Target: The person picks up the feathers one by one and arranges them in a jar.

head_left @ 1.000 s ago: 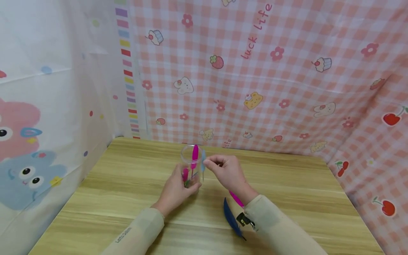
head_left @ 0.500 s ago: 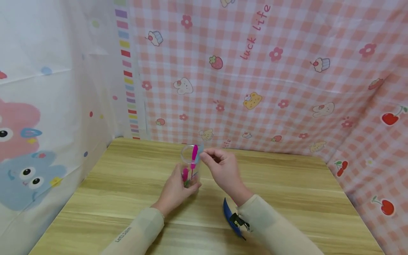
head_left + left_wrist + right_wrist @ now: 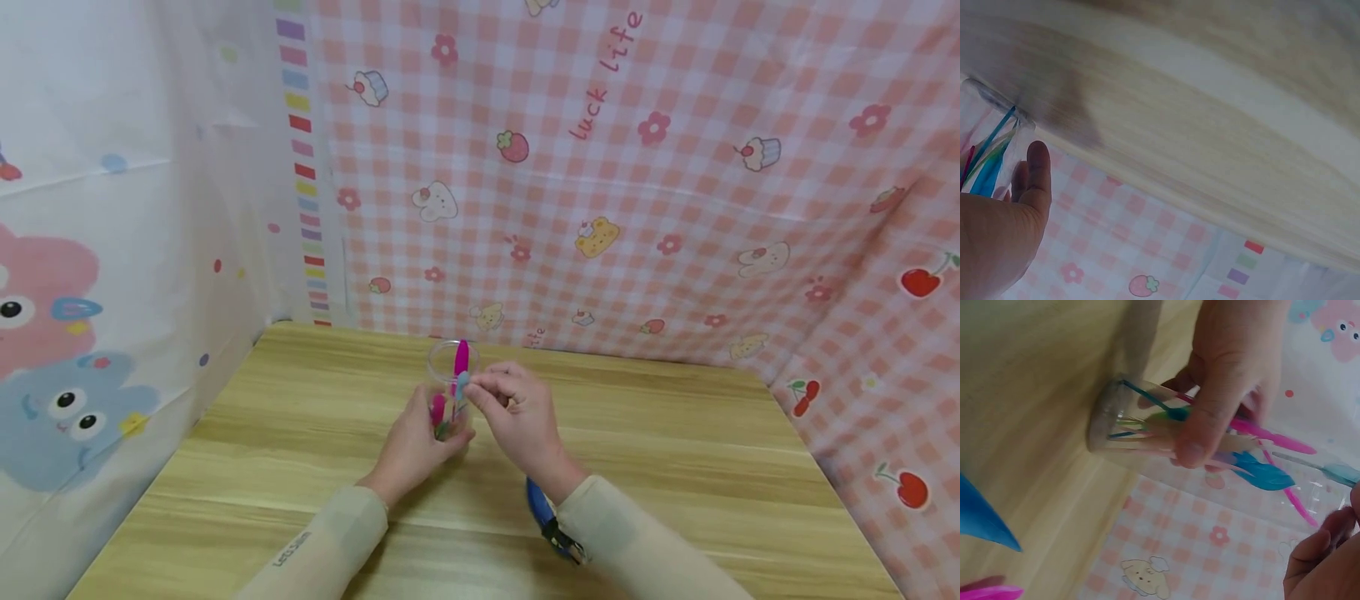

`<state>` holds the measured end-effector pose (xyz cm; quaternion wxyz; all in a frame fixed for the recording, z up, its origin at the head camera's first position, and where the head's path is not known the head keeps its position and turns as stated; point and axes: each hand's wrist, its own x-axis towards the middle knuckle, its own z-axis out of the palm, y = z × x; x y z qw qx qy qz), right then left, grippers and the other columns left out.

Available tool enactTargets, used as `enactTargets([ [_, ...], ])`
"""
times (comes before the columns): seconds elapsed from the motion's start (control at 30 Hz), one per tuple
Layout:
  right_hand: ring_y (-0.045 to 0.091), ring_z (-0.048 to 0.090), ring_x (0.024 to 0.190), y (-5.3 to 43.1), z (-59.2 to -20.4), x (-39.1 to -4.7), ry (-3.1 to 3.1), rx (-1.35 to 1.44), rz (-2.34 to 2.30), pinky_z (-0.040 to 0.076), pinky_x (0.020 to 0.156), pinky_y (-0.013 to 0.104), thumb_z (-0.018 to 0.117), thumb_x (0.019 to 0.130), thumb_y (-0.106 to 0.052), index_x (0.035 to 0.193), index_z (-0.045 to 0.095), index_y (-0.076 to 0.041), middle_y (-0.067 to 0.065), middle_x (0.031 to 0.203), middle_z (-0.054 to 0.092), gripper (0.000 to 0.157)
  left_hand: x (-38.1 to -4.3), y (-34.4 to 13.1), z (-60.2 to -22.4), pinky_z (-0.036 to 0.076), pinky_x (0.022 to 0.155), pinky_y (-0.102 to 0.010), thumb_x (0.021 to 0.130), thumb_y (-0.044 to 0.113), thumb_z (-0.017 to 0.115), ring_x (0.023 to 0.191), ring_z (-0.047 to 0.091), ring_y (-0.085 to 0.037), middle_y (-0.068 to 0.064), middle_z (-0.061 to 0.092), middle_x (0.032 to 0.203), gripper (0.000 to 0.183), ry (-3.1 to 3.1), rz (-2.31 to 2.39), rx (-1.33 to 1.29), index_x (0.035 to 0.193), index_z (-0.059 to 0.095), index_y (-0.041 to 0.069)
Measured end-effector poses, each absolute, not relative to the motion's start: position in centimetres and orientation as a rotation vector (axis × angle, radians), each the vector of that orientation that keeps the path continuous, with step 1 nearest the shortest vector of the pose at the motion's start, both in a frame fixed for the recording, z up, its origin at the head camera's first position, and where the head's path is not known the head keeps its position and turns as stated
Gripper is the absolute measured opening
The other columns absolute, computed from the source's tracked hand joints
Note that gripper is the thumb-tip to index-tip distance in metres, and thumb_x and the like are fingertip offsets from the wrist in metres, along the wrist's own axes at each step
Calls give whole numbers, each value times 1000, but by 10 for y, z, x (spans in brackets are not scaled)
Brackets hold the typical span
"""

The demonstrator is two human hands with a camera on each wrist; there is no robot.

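Observation:
My left hand (image 3: 408, 450) grips a tall clear plastic cup (image 3: 1099, 425) standing on the wooden table, thumb and fingers around its side. Inside the cup are several feathers, among them a magenta feather (image 3: 461, 358) rising to the rim and a bright blue feather (image 3: 1265, 475). Between thumb and fingertips, my right hand (image 3: 521, 417) pinches a pale blue feather (image 3: 462, 383) at the cup's mouth. Its bare stem points down into the cup in the right wrist view. In the left wrist view, my left hand (image 3: 1004, 231) partly hides the cup.
On the table (image 3: 675, 467), a dark blue feather (image 3: 537, 502) lies under the right forearm, partly covered by the sleeve and a small black device (image 3: 553, 532). Near it is another magenta feather (image 3: 991, 592). A pink checked cloth (image 3: 600, 192) hangs behind the table.
My right hand has moved left, taking the pale blue feather from beside the cup to over its mouth, then lowered it. The left hand keeps its hold on the cup.

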<state>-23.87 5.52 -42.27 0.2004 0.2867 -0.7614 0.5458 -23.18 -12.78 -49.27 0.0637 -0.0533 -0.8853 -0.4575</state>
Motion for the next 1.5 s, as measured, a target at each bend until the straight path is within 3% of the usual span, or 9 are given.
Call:
enactTargets([
  [0.17, 5, 56, 65, 60, -431, -238, -2211, 805, 1551, 51, 56, 24, 76, 100, -14, 95, 83, -10, 5, 83, 77, 10, -232, -127, -493, 59, 102, -51, 91, 36, 87, 117, 67, -29, -11, 64, 131, 73, -2677, -1367, -150, 145, 44, 12],
  [0.37, 6, 64, 79, 68, -411, -238, -2221, 597, 1725, 56, 69, 20, 67, 107, -16, 102, 74, -4, 11, 91, 75, 15, -235, -127, -495, 57, 108, -55, 90, 36, 88, 130, 66, -36, -15, 63, 139, 77, -2676, -1361, -148, 147, 43, 11],
  [0.57, 11, 66, 84, 65, -372, -256, -1962, 638, 1743, 59, 80, 21, 60, 110, -13, 106, 67, 2, 25, 96, 71, 18, -236, -128, -494, 57, 109, -56, 90, 37, 88, 130, 66, -38, -17, 64, 140, 78, -2667, -1378, -127, 148, 42, 11],
  [0.8, 11, 51, 65, 54, -379, -260, -2189, 669, 1530, 44, 56, 20, 64, 109, -20, 102, 73, -6, 13, 85, 69, 18, -233, -127, -495, 59, 105, -54, 89, 36, 89, 126, 68, -35, -16, 65, 136, 76, -2674, -1361, -131, 145, 44, 11],
  [1.03, 13, 63, 86, 81, -378, -257, -2328, 577, 1523, 54, 71, 20, 64, 109, -25, 126, 71, -6, 11, 106, 76, 26, -234, -123, -494, 57, 109, -56, 89, 35, 89, 130, 66, -37, -17, 64, 139, 76, -2677, -1371, -118, 146, 44, 11],
  [1.17, 17, 66, 88, 128, -392, -261, -2643, 504, 1312, 56, 74, 26, 64, 109, -28, 125, 73, -6, 10, 106, 77, 28, -235, -121, -495, 56, 111, -58, 91, 36, 87, 132, 65, -38, -17, 63, 142, 76, -2687, -1372, -118, 148, 43, 11],
  [1.3, 19, 70, 96, 166, -425, -256, -3107, 517, 882, 62, 83, 38, 73, 104, -28, 122, 74, -3, 8, 107, 77, 31, -234, -122, -495, 55, 112, -58, 90, 37, 88, 133, 65, -39, -17, 62, 143, 79, -2694, -1385, -99, 150, 42, 12],
  [1.5, 22, 71, 99, 170, -468, -244, -3315, 388, 562, 62, 93, 48, 85, 92, -36, 125, 68, -7, 7, 111, 77, 47, -234, -128, -497, 56, 111, -57, 90, 39, 87, 132, 65, -38, -17, 63, 142, 79, -2694, -1360, -84, 150, 42, 13],
])
